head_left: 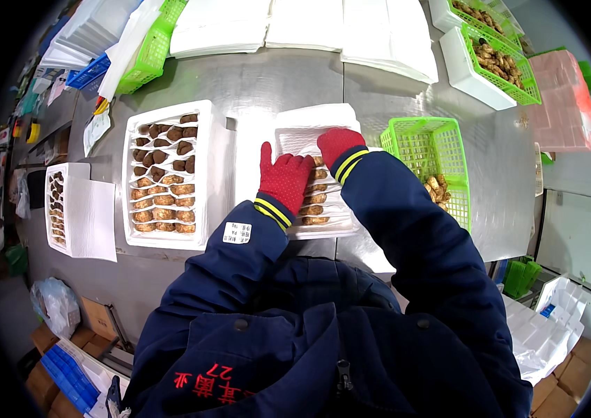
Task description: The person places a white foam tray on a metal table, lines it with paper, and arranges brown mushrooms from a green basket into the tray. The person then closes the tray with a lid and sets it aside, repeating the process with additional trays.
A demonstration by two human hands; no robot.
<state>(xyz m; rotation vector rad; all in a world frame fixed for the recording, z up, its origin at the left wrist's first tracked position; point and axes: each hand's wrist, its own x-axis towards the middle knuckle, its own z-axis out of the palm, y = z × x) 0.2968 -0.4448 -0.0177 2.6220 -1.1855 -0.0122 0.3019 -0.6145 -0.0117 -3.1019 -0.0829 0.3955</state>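
A white foam box (346, 221) stands in front of me on the metal table, with a column of tan, mushroom-like pieces (315, 198) between folds of white liner. My left hand (286, 175), in a red dotted glove, lies over the box's left side. Its thumb stands apart, and its fingers reach toward the column's far end. Just right of it, my right hand (339, 145), gloved in red too, is closed over the upper part of the box. Whatever its fingers hold is hidden beneath them. Beside the box on the right, a green basket (424, 129) contains more tan pieces (437, 190).
To the left stands a filled foam box (203, 132) with rows of dark and tan pieces. A smaller filled box (68, 244) is farther left. Stacked white sheets (302, 24) line the far edge. Full green baskets (532, 87) sit at far right.
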